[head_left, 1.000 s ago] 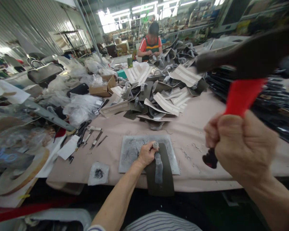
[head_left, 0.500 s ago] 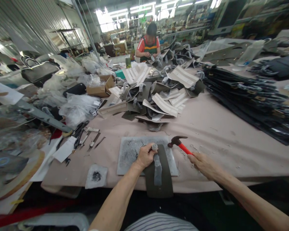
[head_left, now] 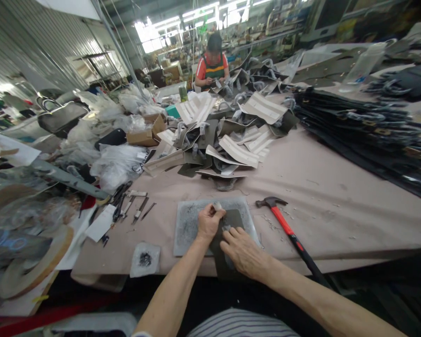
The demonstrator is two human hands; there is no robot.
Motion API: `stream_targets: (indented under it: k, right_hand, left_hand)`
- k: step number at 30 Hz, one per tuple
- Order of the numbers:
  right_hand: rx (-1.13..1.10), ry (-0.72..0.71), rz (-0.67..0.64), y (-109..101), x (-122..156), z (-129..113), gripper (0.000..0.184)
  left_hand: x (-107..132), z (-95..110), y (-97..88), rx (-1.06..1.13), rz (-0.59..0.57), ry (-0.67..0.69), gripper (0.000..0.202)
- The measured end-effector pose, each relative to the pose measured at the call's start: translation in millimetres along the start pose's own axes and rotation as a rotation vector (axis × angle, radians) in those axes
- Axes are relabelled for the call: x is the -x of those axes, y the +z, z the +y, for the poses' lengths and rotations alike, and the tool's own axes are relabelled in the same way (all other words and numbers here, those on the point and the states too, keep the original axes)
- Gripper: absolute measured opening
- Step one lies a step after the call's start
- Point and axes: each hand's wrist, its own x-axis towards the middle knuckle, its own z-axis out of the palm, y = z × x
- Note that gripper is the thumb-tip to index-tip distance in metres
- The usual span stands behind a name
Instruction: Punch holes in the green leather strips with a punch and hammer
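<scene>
My left hand [head_left: 208, 223] is closed around a short cylindrical metal punch [head_left: 217, 206], whose pale end shows above the fingers. Below it a dark olive panel [head_left: 235, 217] lies partly over a grey, worn slab [head_left: 187, 229] and reaches past the table's front edge. My right hand [head_left: 245, 250] is on this panel with curled fingers, gripping it where the plastic-wrapped strap runs; the thumb is hidden. To the right, a claw hammer [head_left: 282, 219] with a red and black handle lies on the table, apart from both hands.
Small dark parts sit on a clear plastic sheet [head_left: 145, 258] at left front. Several hand tools [head_left: 136, 208] lie behind it. A heap of strapped panels [head_left: 228, 150] fills the back, and black bags [head_left: 368, 135] are stacked right. A co-worker [head_left: 212, 65] sits beyond the heap.
My right hand has let go of the hammer, now lying on the table, and has moved left onto the panel. The punch in my left hand has shifted slightly up and left.
</scene>
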Motion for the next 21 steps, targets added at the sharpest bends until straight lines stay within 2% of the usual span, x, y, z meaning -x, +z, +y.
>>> stream_targets:
  k: [3,5,8,10,12,16,18,21]
  right_hand:
    - [0.113,0.202,0.062,-15,-6,8,0.011]
    - [0.164,0.391,0.07,-33,-8,19,0.009]
    - [0.099,0.592,-0.007,-52,-12,29,0.011]
    - [-0.016,0.679,-0.052,-52,-14,29,0.023]
    - [-0.119,0.729,-0.059,-42,-15,23,0.034]
    - [-0.254,0.777,-0.082,-14,-17,3,0.028]
    - [-0.316,0.813,-0.086,-5,-17,-5,0.033]
    - [-0.423,0.856,-0.073,3,-18,-14,0.045]
  left_hand:
    - [-8,21,-9.9,0.135,0.181,0.007,0.026]
    - [-12,46,-20.6,0.169,0.262,0.099,0.027]
    - [-14,81,-31.4,0.119,0.262,0.253,0.027]
    - [-12,87,-29.0,0.097,0.199,0.265,0.025]
    - [-9,75,-19.5,0.084,0.114,0.213,0.022]
    - [-5,22,3.4,0.091,-0.024,0.076,0.015]
    - [-5,1,9.2,0.118,-0.037,0.029,0.016]
    - [-6,-14,9.2,0.135,-0.024,0.001,0.018]
